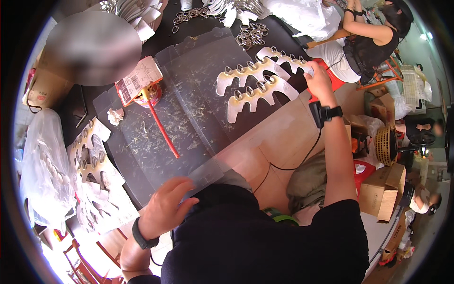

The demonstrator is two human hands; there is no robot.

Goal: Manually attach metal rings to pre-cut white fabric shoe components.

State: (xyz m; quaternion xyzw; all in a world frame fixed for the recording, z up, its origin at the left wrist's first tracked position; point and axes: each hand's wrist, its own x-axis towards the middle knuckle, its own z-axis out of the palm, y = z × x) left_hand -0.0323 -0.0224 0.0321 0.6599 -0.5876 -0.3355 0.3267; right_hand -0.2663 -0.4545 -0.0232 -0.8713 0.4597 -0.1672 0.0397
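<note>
My right hand (320, 81) is at the table's right side, thumb and fingers closed on the end of a white scalloped strip (280, 56) with oval metal rings along its yellowish edge. Two similar ringed strips lie beside it, a middle strip (253, 75) and a nearer strip (260, 98). My left hand (166, 208) hovers by the table's near edge, fingers curved and thumb apart, holding nothing. It is close to the clear plastic sheet (189, 118), which is smeared with dried residue. A red stick (163, 130) leans from a small tin (153, 94) partly covered by a printed card (138, 81).
Metal rings (252, 35) and stacked white pieces (236, 8) lie at the back. More ringed strips (92, 165) and a clear plastic bag (47, 165) are on the left. A crumpled tissue (115, 116) sits near the tin. Another person (378, 35) sits at the far right, near cardboard boxes (382, 193).
</note>
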